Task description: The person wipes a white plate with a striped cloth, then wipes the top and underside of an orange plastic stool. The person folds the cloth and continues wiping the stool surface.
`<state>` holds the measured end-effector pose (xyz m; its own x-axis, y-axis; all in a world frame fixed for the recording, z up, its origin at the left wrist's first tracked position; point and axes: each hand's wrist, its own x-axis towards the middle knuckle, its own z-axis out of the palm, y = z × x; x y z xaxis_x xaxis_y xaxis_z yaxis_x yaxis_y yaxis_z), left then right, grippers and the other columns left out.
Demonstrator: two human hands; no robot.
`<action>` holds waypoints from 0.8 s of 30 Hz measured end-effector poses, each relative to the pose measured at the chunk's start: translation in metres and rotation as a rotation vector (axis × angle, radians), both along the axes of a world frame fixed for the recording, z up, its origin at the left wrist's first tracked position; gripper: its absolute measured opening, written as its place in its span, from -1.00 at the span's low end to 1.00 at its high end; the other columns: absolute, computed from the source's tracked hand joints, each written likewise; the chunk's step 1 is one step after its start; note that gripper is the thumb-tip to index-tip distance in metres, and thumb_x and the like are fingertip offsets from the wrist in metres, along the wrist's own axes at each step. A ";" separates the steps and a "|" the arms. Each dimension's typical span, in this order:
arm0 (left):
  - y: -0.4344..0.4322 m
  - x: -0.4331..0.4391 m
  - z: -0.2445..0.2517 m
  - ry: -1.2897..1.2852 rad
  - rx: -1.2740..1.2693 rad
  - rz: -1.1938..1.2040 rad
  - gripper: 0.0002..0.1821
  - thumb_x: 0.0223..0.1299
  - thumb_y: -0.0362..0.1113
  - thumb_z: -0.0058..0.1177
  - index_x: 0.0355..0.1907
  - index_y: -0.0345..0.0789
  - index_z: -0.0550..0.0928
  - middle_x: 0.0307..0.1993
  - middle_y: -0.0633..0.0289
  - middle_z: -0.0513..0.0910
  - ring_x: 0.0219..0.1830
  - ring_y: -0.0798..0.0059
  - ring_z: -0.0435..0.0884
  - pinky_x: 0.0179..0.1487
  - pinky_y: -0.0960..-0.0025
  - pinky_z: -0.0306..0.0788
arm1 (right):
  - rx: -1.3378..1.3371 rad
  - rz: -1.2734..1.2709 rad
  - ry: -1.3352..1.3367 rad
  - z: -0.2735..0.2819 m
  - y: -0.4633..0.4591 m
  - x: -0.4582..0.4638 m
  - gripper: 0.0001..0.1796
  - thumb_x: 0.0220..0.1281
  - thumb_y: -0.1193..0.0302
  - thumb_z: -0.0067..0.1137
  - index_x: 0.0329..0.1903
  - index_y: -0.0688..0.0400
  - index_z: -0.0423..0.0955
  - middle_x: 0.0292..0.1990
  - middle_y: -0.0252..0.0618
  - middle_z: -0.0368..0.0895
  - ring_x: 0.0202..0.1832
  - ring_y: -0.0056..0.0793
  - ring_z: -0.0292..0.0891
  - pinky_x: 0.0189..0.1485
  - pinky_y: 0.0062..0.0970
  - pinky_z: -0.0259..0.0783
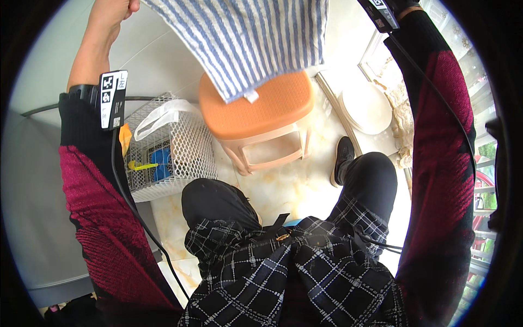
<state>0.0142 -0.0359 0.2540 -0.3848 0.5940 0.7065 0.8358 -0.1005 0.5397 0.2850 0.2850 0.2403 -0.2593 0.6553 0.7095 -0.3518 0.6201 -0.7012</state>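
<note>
A blue-and-white striped cloth point(253, 41) with a small white tag hangs spread out in front of me, its lower edge overlapping the far part of an orange plastic stool point(261, 108). At the top left, my left hand point(118, 10) has its fingers curled at the cloth's upper left corner and grips it. My right hand is beyond the top edge of the view; only the wrist and sleeve show at the upper right. The cloth's top edge is cut off by the picture.
A wire mesh basket point(192, 143) with a white strap and blue and yellow items stands left of the stool. Round cream-coloured pads point(365, 107) lie at the right beside lace fabric point(404, 122). Cables run along both sleeves. My knees and a black shoe point(345, 157) are below.
</note>
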 end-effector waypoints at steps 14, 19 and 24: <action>-0.077 0.058 -0.144 -0.237 -0.401 0.032 -0.60 0.41 -0.18 0.22 0.22 -0.29 0.69 -0.21 0.31 0.73 -0.54 0.73 0.58 -0.50 0.61 0.37 | -0.088 0.283 -0.236 -0.179 -0.053 0.055 -0.65 0.71 0.29 -0.21 0.12 0.37 0.38 -0.12 0.01 0.72 0.02 -0.38 0.74 -0.05 -0.48 0.66; -0.129 0.094 -0.227 -0.315 -0.522 -0.247 -0.71 0.46 -0.37 0.11 0.12 -0.45 0.70 0.13 0.09 0.65 -0.37 0.63 0.66 -0.31 0.58 0.54 | -0.233 0.223 -0.416 -0.246 -0.112 0.088 -0.86 0.65 0.43 -0.12 -0.05 0.25 0.37 -0.28 -0.21 0.64 -0.24 -0.50 0.71 -0.29 -0.56 0.61; -0.143 0.103 -0.273 -0.453 -0.442 -0.225 -0.72 0.47 -0.39 0.10 0.13 -0.43 0.69 -0.06 0.17 0.73 -0.24 0.62 0.72 -0.29 0.59 0.55 | -0.191 0.281 -0.441 -0.253 -0.120 0.097 -0.91 0.64 0.48 -0.09 -0.07 0.24 0.36 -0.35 -0.28 0.59 -0.32 -0.58 0.64 -0.35 -0.60 0.54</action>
